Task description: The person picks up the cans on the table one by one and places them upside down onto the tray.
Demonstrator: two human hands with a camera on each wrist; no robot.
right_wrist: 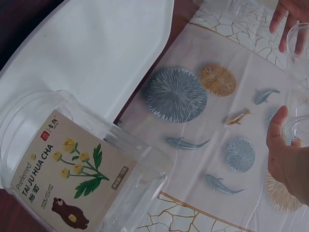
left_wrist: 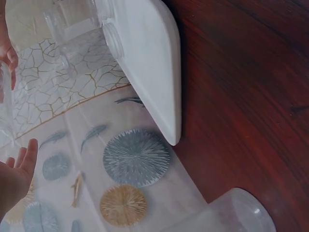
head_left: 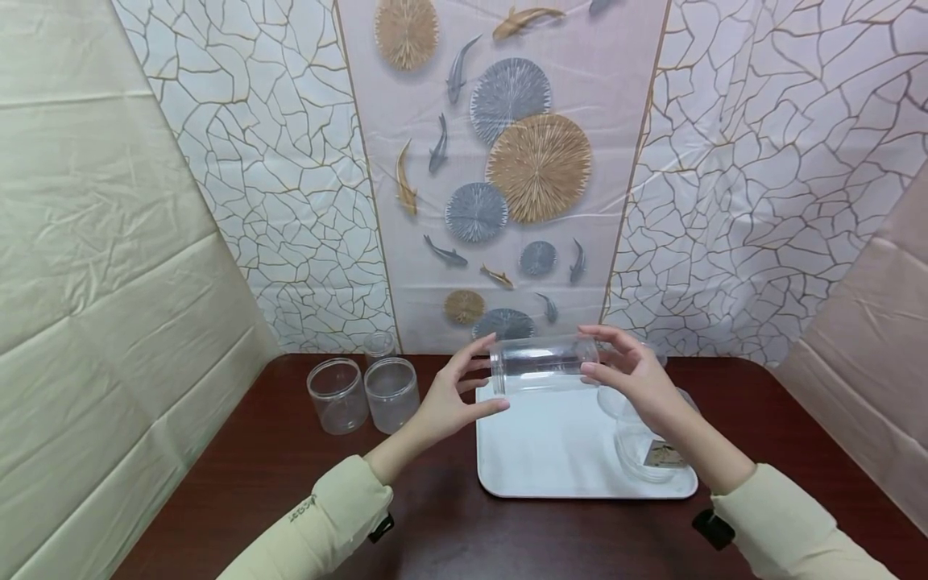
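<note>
A clear plastic jar [head_left: 544,366] lies sideways in the air over the far part of the white tray [head_left: 544,451]. My left hand [head_left: 458,393] spans its threaded mouth end, with fingertips at the upper edge and the thumb at the lower. At the other end, my right hand [head_left: 638,374] holds the jar between thumb and fingers. In the right wrist view, the right hand [right_wrist: 287,159] is at the jar's lower end and the left hand [right_wrist: 292,21] reaches its upper rim. Only part of the jar [left_wrist: 5,106] enters the left wrist view.
Several clear jars stand together left of the tray, among them a wide one [head_left: 337,399] and another [head_left: 392,399]. On the tray's right side, partly behind my right forearm, is a clear jar with a printed label [right_wrist: 79,169]. A patterned cloth [head_left: 507,201] hangs behind the dark wooden table [head_left: 435,524].
</note>
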